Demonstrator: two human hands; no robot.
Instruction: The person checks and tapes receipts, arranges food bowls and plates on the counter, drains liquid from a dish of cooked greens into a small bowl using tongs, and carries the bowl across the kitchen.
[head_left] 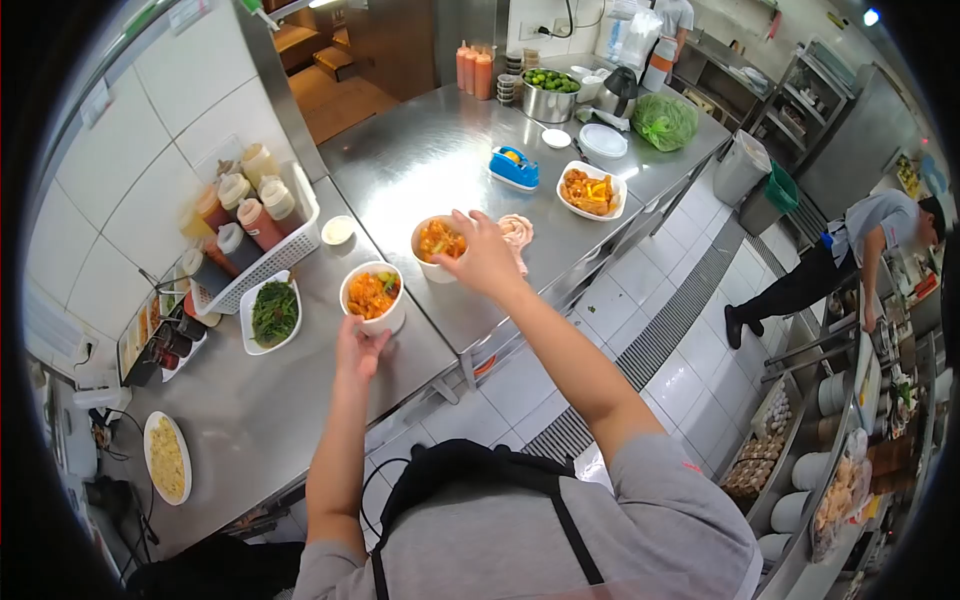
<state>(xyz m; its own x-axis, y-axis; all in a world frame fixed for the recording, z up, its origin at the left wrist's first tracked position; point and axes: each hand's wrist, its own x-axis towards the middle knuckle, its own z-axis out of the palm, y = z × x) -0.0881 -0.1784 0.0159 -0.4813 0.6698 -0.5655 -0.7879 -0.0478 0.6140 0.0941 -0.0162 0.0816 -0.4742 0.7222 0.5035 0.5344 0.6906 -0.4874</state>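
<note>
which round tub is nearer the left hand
The closer tub, on the left, with the left hand at its side; the right hand touches the farther tub.

You view the steel table [400, 160] under bright light; white glare spreads over its middle. Well beyond its far edge shines a bluish-white light [871, 17]. Fisheye distortion bows your outer lines; black vignetting fills the corners.

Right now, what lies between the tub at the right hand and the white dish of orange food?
Head view: a crumpled pinkish thing, perhaps cloth, lies between the tub and the white dish; the right hand is there too.
</note>
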